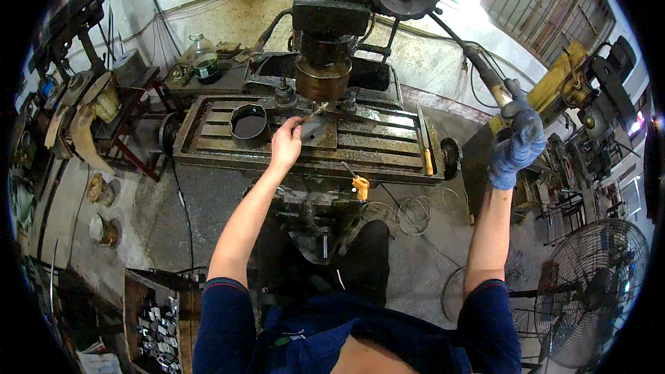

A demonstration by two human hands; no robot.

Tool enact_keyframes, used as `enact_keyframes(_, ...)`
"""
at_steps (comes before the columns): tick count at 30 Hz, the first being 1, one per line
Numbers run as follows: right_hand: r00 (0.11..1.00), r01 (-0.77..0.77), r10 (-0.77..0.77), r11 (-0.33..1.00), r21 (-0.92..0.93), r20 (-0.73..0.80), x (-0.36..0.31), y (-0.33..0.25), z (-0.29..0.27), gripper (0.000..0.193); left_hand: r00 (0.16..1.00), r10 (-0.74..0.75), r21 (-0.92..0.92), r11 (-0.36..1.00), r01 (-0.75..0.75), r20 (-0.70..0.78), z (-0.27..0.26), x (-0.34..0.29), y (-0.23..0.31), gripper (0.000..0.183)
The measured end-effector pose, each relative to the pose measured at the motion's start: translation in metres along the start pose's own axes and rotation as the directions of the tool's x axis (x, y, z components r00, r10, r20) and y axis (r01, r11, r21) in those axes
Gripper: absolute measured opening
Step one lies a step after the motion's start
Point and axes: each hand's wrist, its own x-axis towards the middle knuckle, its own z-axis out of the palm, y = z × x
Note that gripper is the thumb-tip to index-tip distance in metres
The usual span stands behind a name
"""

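My bare left hand [286,144] pinches a small brush [313,114], whose pale tip points at the machine just below its round metal cutter head [323,82]. My right hand [518,144], in a blue-grey glove, is wrapped round the end of a long lever [493,84] that slants down from the machine's head. Left of the brush, a round pot [248,125] of dark liquid stands on the slotted machine table [384,153]. The workpiece under the cutter head is hard to make out.
A yellow-handled file [427,156] lies at the table's right end; a yellow-handled tool [360,187] sits at its front edge. A large fan [594,294] stands lower right, a crate of metal pieces [159,325] lower left. A plastic bottle [204,61] stands behind.
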Motion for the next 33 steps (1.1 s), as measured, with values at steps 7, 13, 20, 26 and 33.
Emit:
enact_keyframes(7,0.997,0.077,-0.076,0.996,-0.038,0.027,0.034,0.004,-0.003,0.044,1.000,-0.001,0.042,0.999,0.001,0.013,0.005,0.004,-0.006,0.023)
enact_keyframes(13,0.824,0.532,-0.487,0.491,-0.690,0.289,0.082,0.011,-0.029,0.009,1.000,0.007,0.007,1.000,-0.006,-0.025,0.014,0.008,-0.002,0.022)
enact_keyframes(20,0.796,0.605,-0.505,0.639,-0.475,0.333,0.148,0.030,-0.027,0.030,0.996,0.005,0.032,0.999,-0.002,-0.087,0.003,0.008,-0.014,0.020)
enact_keyframes(26,0.746,0.643,-0.597,0.532,-0.551,0.295,0.143,0.020,-0.032,0.025,0.998,0.024,0.013,1.000,-0.023,-0.051,-0.024,0.002,-0.004,0.021)
enact_keyframes(33,0.885,-0.425,0.452,0.883,-0.198,0.111,-0.096,0.004,-0.038,0.026,0.960,0.182,0.318,0.942,-0.108,-0.212,-0.098,0.009,-0.023,0.022)
